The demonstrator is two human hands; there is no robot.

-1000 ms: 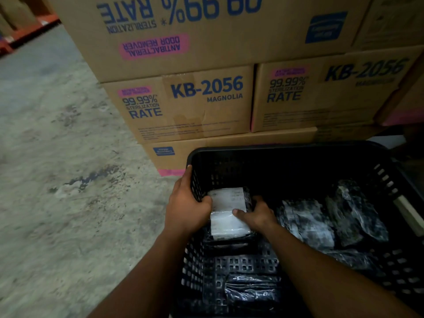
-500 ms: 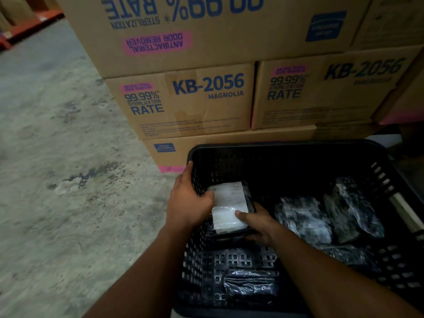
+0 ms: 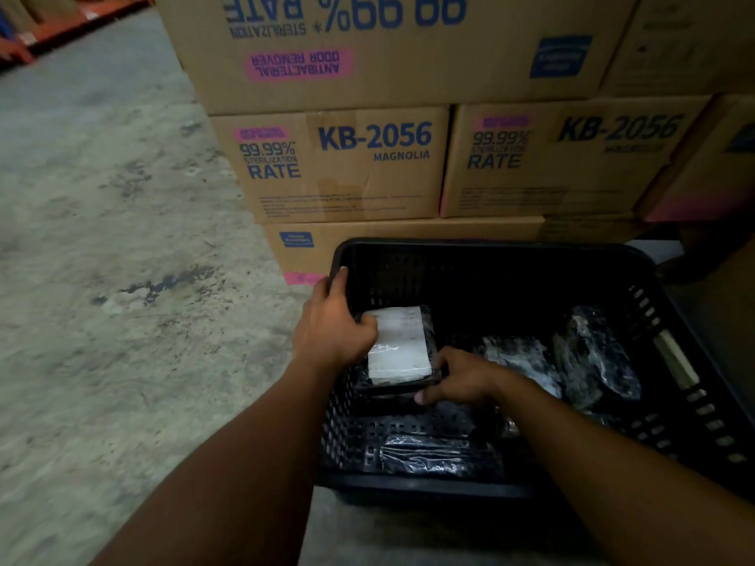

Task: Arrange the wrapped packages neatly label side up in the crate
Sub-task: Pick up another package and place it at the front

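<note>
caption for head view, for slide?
Both hands, left hand and right hand, set a label-up wrapped package into the black crate.

Grey concrete floor on my left, rough, with dark stains and pale worn patch. Light dim. Big brown cardboard boxes stacked in front of me. Top box printed upside down, pink sticker on it. Middle box says KB-2056 MAGNOLIA in blue. Twin box just beside it, on right, darker. Low box under both. Orange rack beam far off, top left corner.
</note>
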